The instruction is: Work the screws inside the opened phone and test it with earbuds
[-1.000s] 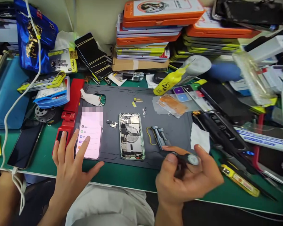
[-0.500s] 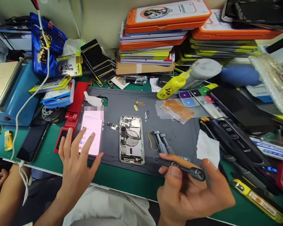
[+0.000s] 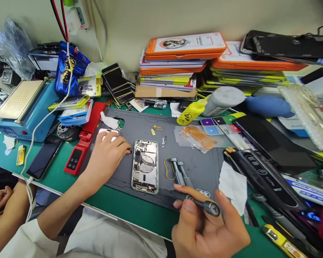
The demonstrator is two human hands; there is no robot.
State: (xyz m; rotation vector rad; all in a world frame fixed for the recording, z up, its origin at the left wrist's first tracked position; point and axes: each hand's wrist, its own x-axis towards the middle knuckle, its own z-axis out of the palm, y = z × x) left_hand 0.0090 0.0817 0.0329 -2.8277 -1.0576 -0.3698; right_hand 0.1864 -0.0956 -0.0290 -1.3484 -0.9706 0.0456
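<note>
My left hand [image 3: 110,152] reaches over the lit phone [image 3: 104,131], covering most of its screen. Its fingers are bent and pressed together at a small dark phone part [image 3: 129,151] on the grey mat, mostly hidden by the fingertips. My right hand [image 3: 207,222] is closed around a dark screwdriver [image 3: 204,205], its round end cap facing up to the right. Between the hands lies an opened phone [image 3: 145,166] with its inner boards showing. Right of it are two more screwdrivers [image 3: 179,172] and a yellow rubber band [image 3: 167,169].
Tiny screws and pieces [image 3: 163,140] lie on the grey mat [image 3: 123,172]. A red clamp-like tool [image 3: 76,157] and a blue machine [image 3: 29,122] stand left. Orange cases [image 3: 183,53] are stacked behind. A yellow bottle [image 3: 190,113] leans at the back. Another person's arm [image 3: 13,211] rests lower left.
My left hand has moved from spread fingers over the lit phone's screen to the small part beside it, fingers now bent together. My right hand still holds the screwdriver. The camera view has shifted.
</note>
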